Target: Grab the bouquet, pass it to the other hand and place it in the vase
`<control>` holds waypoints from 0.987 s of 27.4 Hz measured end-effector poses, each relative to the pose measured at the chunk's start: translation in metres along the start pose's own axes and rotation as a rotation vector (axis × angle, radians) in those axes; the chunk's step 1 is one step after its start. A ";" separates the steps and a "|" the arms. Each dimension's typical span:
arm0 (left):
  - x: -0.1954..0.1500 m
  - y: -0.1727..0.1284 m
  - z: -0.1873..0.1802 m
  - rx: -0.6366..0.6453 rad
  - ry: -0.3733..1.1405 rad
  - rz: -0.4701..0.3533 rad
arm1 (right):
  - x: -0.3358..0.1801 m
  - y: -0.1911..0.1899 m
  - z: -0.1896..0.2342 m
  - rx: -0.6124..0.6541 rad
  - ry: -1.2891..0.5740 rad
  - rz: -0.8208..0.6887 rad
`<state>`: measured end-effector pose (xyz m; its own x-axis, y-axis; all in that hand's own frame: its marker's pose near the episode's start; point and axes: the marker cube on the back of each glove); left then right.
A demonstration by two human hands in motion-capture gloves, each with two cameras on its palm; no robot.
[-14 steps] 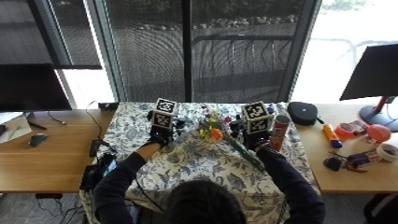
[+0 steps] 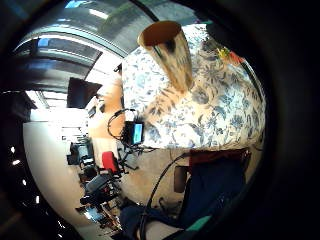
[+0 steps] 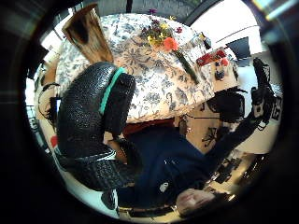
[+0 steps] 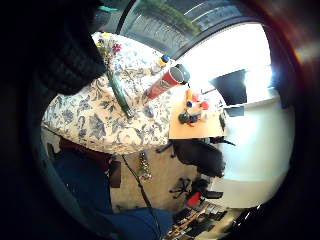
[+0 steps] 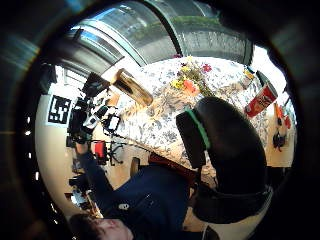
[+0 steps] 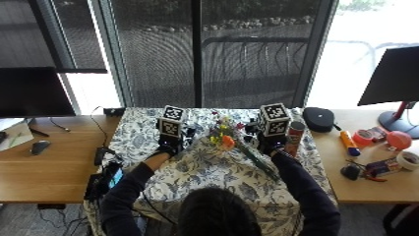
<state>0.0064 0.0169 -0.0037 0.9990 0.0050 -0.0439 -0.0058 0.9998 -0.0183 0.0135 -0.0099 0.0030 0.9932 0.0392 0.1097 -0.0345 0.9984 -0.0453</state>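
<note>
The bouquet point(image 6: 237, 146) is laid flat on the flowered tablecloth point(image 6: 209, 172) between the two hands, blooms pointed away from the person, stems slanted toward the right hand point(image 6: 268, 143). The vase point(image 3: 88, 33) is stood beside the left hand point(image 6: 171, 144). A red can point(image 6: 294, 137) is set just outside the right hand. Both hands are held relaxed, gripping nothing.
</note>
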 end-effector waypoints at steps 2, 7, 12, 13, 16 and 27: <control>0.002 -0.002 0.003 0.005 0.031 0.010 | -0.001 0.002 -0.003 -0.018 -0.024 0.005; 0.009 -0.006 0.011 0.032 0.048 0.035 | -0.007 0.002 -0.006 -0.051 -0.036 0.043; 0.013 -0.007 0.017 0.071 0.052 0.075 | -0.005 -0.025 0.014 -0.102 -0.106 0.142; 0.013 -0.006 0.017 0.077 0.053 0.082 | -0.005 -0.028 0.016 -0.112 -0.124 0.166; 0.016 -0.005 0.021 0.086 0.056 0.106 | -0.001 -0.040 0.021 -0.126 -0.150 0.245; 0.017 0.005 0.048 0.064 0.068 0.152 | 0.030 -0.074 0.058 -0.220 -0.223 0.451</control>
<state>0.0255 0.0229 0.0434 0.9815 0.1571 -0.1092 -0.1515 0.9868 0.0575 0.0393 -0.0803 0.0673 0.8368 0.4932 0.2377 -0.4037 0.8492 -0.3405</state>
